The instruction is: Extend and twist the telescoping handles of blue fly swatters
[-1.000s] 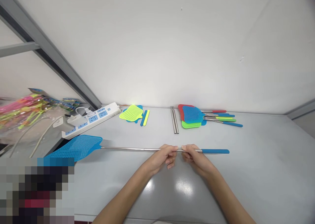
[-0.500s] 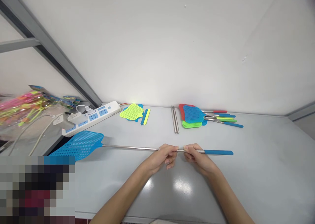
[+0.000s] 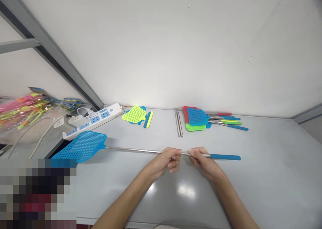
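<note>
A blue fly swatter with a telescopic metal rod [image 3: 136,150] lies lengthwise across both hands, its mesh head [image 3: 84,146] to the left and its blue handle [image 3: 225,157] to the right. My left hand [image 3: 169,160] is closed, pinching the rod near its middle. Close to the handle, my right hand [image 3: 201,158] grips the thicker part of the rod between thumb and fingers. A short stretch of thin rod shows between the hands. Beyond them, two loose metal tubes [image 3: 178,122] lie side by side on the table.
Several swatters [image 3: 197,117] with red, blue and green heads are stacked at the back. Yellow and blue swatter heads [image 3: 135,114] and two loose handles [image 3: 149,119] lie left of the tubes. A power strip [image 3: 113,111] and bagged colourful items [image 3: 27,108] are at the left.
My right hand has shifted slightly to the right with the handle, so the gap between my hands is a little wider. My left hand has hardly moved.
</note>
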`<state>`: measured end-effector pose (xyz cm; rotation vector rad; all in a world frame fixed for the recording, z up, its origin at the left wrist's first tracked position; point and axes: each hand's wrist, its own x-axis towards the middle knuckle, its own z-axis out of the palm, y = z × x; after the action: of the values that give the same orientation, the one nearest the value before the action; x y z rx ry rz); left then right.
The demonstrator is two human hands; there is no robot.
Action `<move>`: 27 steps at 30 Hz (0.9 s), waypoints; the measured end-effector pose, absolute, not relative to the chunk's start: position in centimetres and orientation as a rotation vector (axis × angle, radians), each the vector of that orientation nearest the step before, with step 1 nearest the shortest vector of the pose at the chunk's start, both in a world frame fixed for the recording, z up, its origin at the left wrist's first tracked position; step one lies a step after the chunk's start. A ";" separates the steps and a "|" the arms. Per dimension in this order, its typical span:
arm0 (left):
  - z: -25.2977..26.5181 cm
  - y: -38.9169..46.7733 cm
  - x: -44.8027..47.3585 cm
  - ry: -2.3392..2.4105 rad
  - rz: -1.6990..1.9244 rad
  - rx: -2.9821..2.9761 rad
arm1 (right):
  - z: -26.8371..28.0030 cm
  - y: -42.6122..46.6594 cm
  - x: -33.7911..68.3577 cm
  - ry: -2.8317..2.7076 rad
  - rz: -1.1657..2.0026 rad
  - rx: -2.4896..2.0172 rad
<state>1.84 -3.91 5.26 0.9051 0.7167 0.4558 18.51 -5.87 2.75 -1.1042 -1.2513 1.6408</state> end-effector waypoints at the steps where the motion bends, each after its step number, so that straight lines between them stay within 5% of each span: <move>1: 5.2 -3.9 1.8 0.716 0.457 0.905 | 2.7 -5.9 18.5 -1.255 1.637 -1.104; 27: 4.8 -4.7 3.1 0.789 0.516 1.055 | 2.4 -6.3 16.9 -0.869 1.907 -0.954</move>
<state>3.05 -4.69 4.76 1.0548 0.7893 0.5162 16.88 -6.31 2.36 -0.9543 -0.8693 1.9071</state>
